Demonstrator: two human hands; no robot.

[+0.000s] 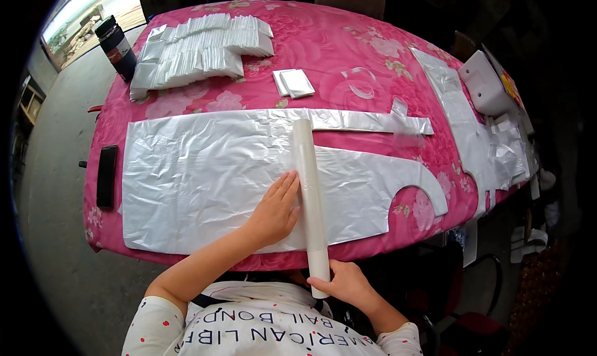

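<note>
A white plastic apron (193,175) lies flat across the table, with a curved cut-out and a long strap at its right part. Across it rests a long pale tube (311,200), running from the strap to beyond the table's near edge. My left hand (273,213) lies flat on the plastic with fingers stretched out, its fingertips against the tube's left side. At the tube's near end my right hand (345,282) grips it, thumb on top and the other fingers mostly hidden beneath.
Several folded plastic packets (199,51) form rows at the far left, beside a dark bottle (116,50). Two flat white packets (293,83) lie mid-table. A black phone (107,177) sits at the left edge. More white plastic (448,101) and a white box (482,82) occupy the right side.
</note>
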